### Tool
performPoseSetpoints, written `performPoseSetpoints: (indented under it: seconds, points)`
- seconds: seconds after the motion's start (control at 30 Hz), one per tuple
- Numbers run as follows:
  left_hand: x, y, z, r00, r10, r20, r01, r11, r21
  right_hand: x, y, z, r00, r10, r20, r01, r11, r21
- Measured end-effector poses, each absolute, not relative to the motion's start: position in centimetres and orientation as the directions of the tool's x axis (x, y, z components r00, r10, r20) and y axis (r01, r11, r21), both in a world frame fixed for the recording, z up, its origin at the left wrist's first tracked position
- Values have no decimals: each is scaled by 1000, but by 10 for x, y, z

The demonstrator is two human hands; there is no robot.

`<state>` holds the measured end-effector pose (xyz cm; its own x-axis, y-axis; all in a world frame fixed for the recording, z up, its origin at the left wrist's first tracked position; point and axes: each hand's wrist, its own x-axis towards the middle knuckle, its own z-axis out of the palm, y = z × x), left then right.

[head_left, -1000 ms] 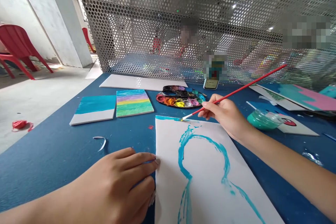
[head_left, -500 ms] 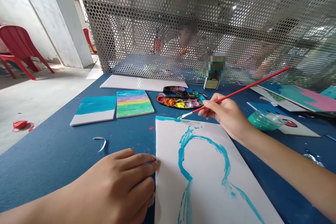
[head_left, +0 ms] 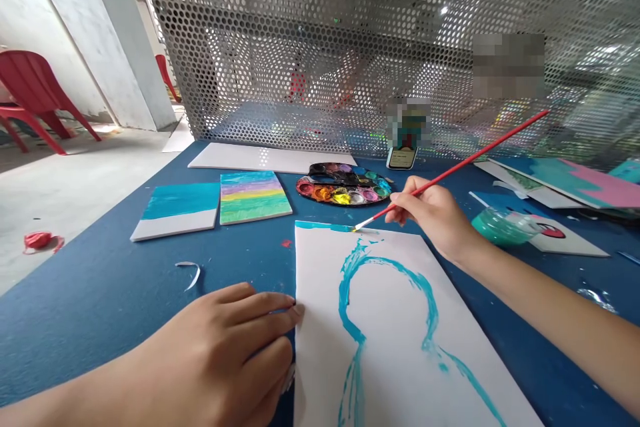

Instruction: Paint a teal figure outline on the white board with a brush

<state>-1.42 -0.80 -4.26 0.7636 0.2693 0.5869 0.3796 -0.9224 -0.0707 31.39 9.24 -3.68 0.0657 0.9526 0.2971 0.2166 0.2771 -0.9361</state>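
Observation:
A red-handled paintbrush is pinched in my right hand, its handle slanting up to the right. Its bristles touch the top edge of a white painting board, at the end of a blue paint strip. Below that strip, the board carries a blue outline of a rounded head and shoulders. My left hand is closed at the board's left edge, thumb and fingertips gripping it; the underside of the grip is hidden. Just beyond the board lies a paint palette with several colours in its wells.
Two small painted panels lie at the left, with a white board behind them. A jar of green water and other paintings are at the right. A phone leans against the perforated metal screen.
My right hand has slid the brush tip a little rightward along the board's top edge, and the blue strip is longer. My left hand stays on the board's edge.

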Motion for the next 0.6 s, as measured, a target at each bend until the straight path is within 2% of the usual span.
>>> performPoseSetpoints:
  seconds: [0.6]
  points:
    - [-13, -9, -38, 776, 268, 570, 376, -923, -78, 321, 92, -33, 54, 929, 366, 293, 336, -895]
